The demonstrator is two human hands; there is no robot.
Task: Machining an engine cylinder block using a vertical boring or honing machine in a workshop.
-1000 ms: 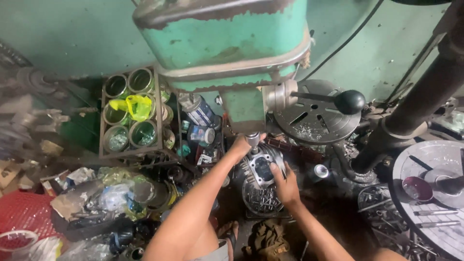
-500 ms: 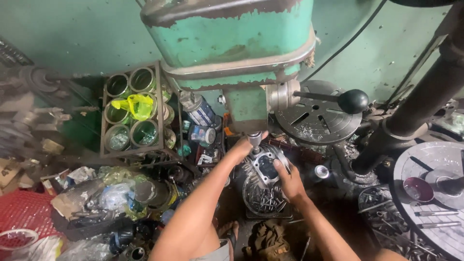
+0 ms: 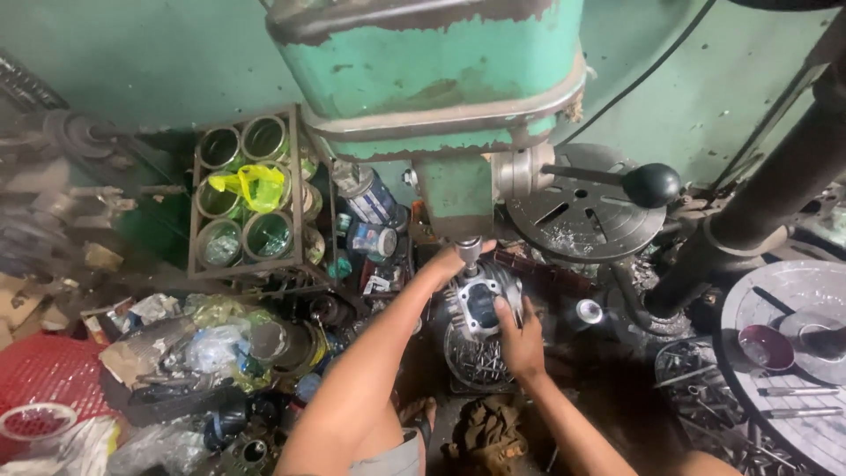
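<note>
- Left hand [image 3: 449, 263] was cupped round the upper left side of the finned engine cylinder [image 3: 476, 304], fingers wrapped on it right by the drill spindle [image 3: 469, 251].
- Right hand [image 3: 520, 339] gripped the cylinder's lower right edge, thumb on the bore rim. So both hands were grasping it, none free.
- The cylinder sat on the drill press table, bore up, straight under the spindle, over a pile of metal swarf [image 3: 476, 361].
- My take: keep it flat and the bore centred under the spindle, fingers off the bore, firm grip from both sides so it can't spin.
- Packages: a blue-labelled spray can [image 3: 370, 198] lay tilted left of the column, a small blue and white tin [image 3: 374, 240] just below it, a yellow plastic bag [image 3: 256, 187] in the metal rack of round tins [image 3: 247, 198].
</note>
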